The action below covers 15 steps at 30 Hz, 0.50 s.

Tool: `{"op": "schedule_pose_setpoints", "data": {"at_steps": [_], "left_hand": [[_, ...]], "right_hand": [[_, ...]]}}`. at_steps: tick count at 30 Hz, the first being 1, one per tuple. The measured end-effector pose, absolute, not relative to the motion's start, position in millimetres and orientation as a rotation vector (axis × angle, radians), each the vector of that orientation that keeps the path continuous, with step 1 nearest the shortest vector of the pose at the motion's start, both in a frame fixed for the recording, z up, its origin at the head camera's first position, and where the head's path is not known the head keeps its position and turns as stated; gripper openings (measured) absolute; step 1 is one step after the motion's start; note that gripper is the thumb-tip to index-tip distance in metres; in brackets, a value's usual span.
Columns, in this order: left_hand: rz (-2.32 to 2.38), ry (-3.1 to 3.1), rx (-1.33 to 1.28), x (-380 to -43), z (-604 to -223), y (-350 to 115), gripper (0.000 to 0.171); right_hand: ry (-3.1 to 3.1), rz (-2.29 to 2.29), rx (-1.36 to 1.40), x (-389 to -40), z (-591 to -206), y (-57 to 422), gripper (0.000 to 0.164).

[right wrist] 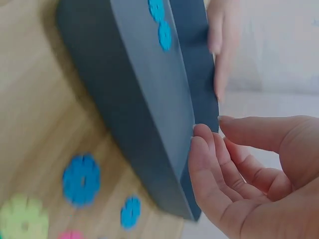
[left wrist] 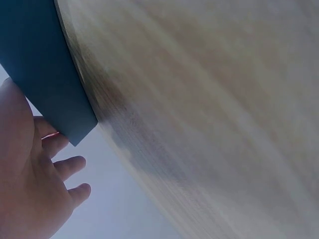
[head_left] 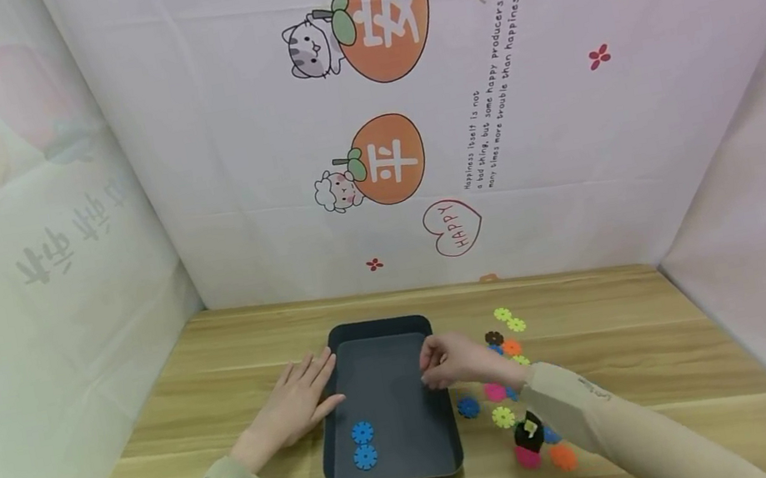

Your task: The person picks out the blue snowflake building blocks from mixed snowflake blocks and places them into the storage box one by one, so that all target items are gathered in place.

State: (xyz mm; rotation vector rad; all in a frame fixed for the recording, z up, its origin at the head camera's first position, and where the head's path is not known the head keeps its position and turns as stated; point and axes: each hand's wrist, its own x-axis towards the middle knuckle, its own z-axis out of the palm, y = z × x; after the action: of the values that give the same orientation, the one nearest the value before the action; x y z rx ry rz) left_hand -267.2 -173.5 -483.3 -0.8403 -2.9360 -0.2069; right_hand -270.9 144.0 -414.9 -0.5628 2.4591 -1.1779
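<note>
A dark grey tray (head_left: 388,403) lies on the table. Inside, near its front left corner, two blue notched discs (head_left: 363,445) sit edge to edge. My left hand (head_left: 296,401) rests on the tray's left rim, its fingers extended; in the left wrist view those fingers show beside the tray's wall (left wrist: 45,64). Over the right rim hovers my right hand (head_left: 452,361). Its fingers (right wrist: 204,154) are loosely bent with the thumb slightly apart, and nothing shows between them in the right wrist view.
Right of the tray several notched discs are scattered: a blue disc (head_left: 468,407), a yellow disc (head_left: 503,417), an orange disc (head_left: 563,457) and a pink disc (head_left: 529,457) among them. Part of this group is hidden under the right wrist. A printed cloth wall (head_left: 541,229) stands behind the table.
</note>
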Motion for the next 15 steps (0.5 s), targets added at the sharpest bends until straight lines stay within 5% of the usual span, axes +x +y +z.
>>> {"op": "schedule_pose_setpoints", "data": {"at_steps": [15], "left_hand": [[-0.224, -2.924, -0.843, -267.6, -483.4, -174.0, 0.070]], "right_hand": [[2.661, -1.116, -0.343, -273.0, -421.6, 234.5, 0.013]]}}
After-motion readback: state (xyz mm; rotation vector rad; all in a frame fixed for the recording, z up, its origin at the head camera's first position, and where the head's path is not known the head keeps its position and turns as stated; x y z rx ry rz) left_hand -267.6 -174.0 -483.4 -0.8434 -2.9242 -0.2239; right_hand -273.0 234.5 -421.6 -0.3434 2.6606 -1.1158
